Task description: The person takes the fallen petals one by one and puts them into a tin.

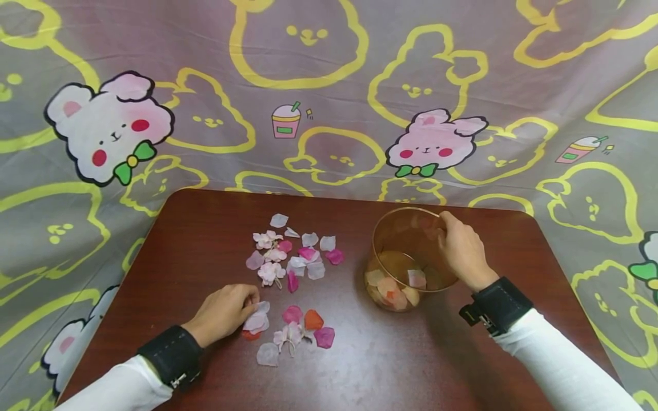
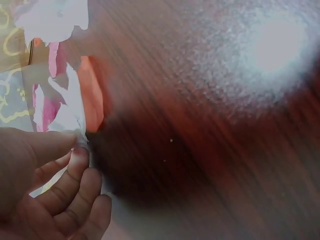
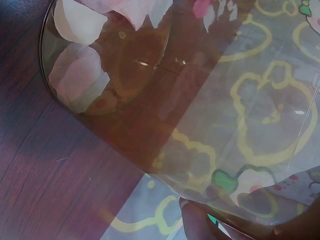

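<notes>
White petal (image 1: 257, 322) at the near left of the desk (image 1: 390, 365), pinched between the left hand's (image 1: 221, 313) thumb and fingers; an orange petal (image 1: 251, 336) lies beside it. Flowers (image 1: 270, 273) lie farther off. Right, a transparent jar (image 1: 379, 246) contains petals (image 1: 390, 292); the right hand's (image 1: 464, 251) fingers grip its rim. Behind, patterned cloth (image 1: 339, 103).

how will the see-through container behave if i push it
The container looks thin-rimmed, so likely light for its size, and smooth-sided, so perhaps slippery. With only petals visible inside, it would probably slide easily.
</notes>
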A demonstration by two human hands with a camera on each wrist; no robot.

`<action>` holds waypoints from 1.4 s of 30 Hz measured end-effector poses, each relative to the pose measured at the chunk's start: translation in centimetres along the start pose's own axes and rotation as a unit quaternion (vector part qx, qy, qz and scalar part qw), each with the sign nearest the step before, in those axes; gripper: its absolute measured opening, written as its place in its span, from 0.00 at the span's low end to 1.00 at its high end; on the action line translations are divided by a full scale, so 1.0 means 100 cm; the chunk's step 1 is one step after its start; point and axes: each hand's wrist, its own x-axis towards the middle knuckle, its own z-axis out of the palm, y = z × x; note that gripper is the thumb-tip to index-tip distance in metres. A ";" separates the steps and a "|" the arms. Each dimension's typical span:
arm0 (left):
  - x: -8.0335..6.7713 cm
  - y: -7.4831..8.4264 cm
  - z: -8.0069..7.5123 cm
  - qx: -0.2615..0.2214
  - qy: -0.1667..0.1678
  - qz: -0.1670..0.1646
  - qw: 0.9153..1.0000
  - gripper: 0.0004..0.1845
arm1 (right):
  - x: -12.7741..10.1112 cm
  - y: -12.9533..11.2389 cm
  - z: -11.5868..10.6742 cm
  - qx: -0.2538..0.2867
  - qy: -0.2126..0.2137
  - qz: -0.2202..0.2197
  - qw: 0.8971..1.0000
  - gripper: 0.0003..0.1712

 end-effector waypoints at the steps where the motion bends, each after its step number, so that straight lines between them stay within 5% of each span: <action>1: 0.000 0.000 -0.001 -0.002 0.001 0.000 1.000 0.06 | 0.000 0.000 0.000 0.001 0.000 0.000 1.000 0.03; 24: 0.016 0.022 -0.024 -0.006 0.056 0.044 0.997 0.02 | 0.000 0.002 0.000 -0.002 -0.003 0.006 1.000 0.03; 42: 0.049 0.076 -0.039 0.027 0.102 0.117 0.988 0.05 | 0.000 0.000 -0.001 -0.001 -0.011 0.008 1.000 0.03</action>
